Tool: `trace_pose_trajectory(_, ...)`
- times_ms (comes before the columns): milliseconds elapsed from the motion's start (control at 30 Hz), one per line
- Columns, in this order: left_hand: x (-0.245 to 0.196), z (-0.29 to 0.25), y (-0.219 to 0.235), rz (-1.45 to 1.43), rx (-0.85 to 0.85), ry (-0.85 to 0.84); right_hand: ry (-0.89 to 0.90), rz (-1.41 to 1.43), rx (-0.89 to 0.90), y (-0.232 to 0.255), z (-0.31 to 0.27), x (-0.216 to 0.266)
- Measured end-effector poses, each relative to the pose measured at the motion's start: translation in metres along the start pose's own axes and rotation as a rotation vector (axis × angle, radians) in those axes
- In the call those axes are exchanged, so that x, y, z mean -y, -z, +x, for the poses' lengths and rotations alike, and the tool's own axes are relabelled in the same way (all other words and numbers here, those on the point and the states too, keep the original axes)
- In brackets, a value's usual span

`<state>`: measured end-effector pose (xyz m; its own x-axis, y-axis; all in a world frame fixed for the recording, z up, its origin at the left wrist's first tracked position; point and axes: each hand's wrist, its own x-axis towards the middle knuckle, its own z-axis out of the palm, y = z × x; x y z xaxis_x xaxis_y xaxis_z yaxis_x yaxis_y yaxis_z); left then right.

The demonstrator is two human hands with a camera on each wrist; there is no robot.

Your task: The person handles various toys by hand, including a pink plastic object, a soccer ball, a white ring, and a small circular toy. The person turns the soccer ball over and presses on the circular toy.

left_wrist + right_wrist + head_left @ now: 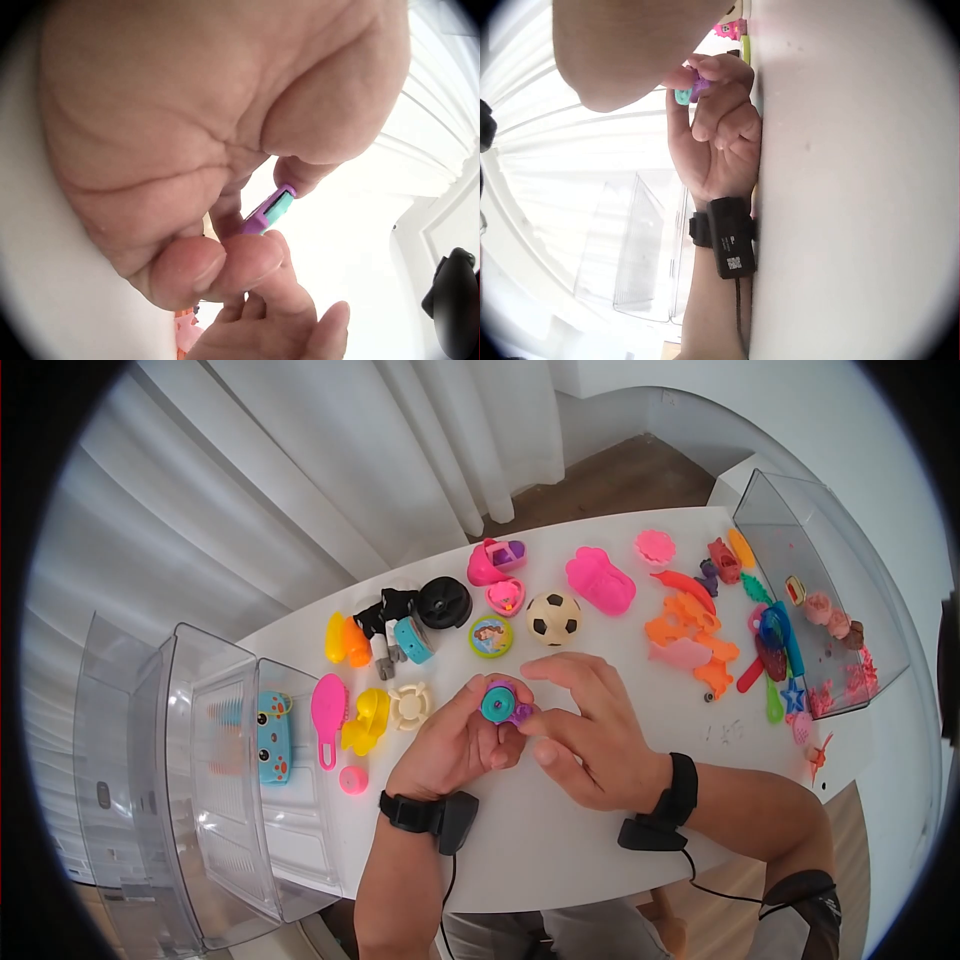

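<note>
A small round toy, teal with a purple rim and tab [497, 703], is pinched between the thumb and fingers of my left hand [438, 748]. Its thin edge shows in the left wrist view, where the toy [277, 211] sits by the fingertips of the left hand [165, 120]. My right hand [600, 745] is beside it, fingers loosely spread, one fingertip at the purple tab. In the right wrist view the right hand [630, 52] partly covers the toy [682, 96]; whether it grips the tab is hidden.
Beyond the hands lie a soccer ball [554, 619], a round green-rimmed toy [491, 637] and a black wheel-like piece [444, 603]. Yellow and pink toys are at left, near a clear bin [215, 710]. Orange pieces [690, 625] and another clear bin [800, 560] stand right.
</note>
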<state>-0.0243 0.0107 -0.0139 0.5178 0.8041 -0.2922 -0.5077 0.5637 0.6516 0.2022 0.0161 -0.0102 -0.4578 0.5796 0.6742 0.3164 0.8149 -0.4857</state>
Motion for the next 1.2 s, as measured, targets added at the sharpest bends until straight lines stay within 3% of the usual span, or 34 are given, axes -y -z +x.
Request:
trace_pose_trajectory(100,0.001,0.001,0.002,0.034,0.015,-0.007,0.045,0.052,0.009,0.001,0.001,0.003)
trace_pose_trajectory(167,0.001,0.000,-0.001,0.035,0.012,-0.010,-0.045,0.059,-0.037,0.001,0.004,0.010)
trace_pose_trajectory(233,-0.001,-0.001,-0.009,0.038,-0.073,-0.002,-0.049,0.040,-0.032,-0.001,0.002,0.008)
trace_pose_trajectory(300,0.000,0.000,-0.002,0.028,-0.034,0.002,-0.052,0.022,-0.027,-0.002,0.000,0.004)
trace_pose_trajectory(400,0.001,0.001,0.004,0.012,0.027,-0.004,0.067,0.019,0.026,0.001,-0.001,0.000)
trace_pose_trajectory(600,0.000,0.000,0.002,0.043,-0.002,-0.005,-0.080,0.025,-0.026,0.000,0.003,0.008)
trace_pose_trajectory(667,0.001,0.001,0.004,0.035,0.037,0.002,0.048,0.020,0.017,0.001,-0.001,0.000)
trace_pose_trajectory(867,0.000,-0.001,-0.003,0.040,-0.037,-0.006,-0.065,0.047,-0.049,-0.003,0.003,0.009)
trace_pose_trajectory(1000,0.001,0.001,0.000,0.029,-0.026,-0.001,-0.053,0.014,-0.031,-0.002,0.003,0.006)
trace_pose_trajectory(1067,0.001,0.001,0.001,0.020,-0.018,0.005,0.040,-0.020,0.020,-0.001,-0.002,-0.002)
trace_pose_trajectory(1200,0.000,0.001,0.003,0.039,0.009,0.002,0.019,0.048,0.027,0.000,0.000,0.003)
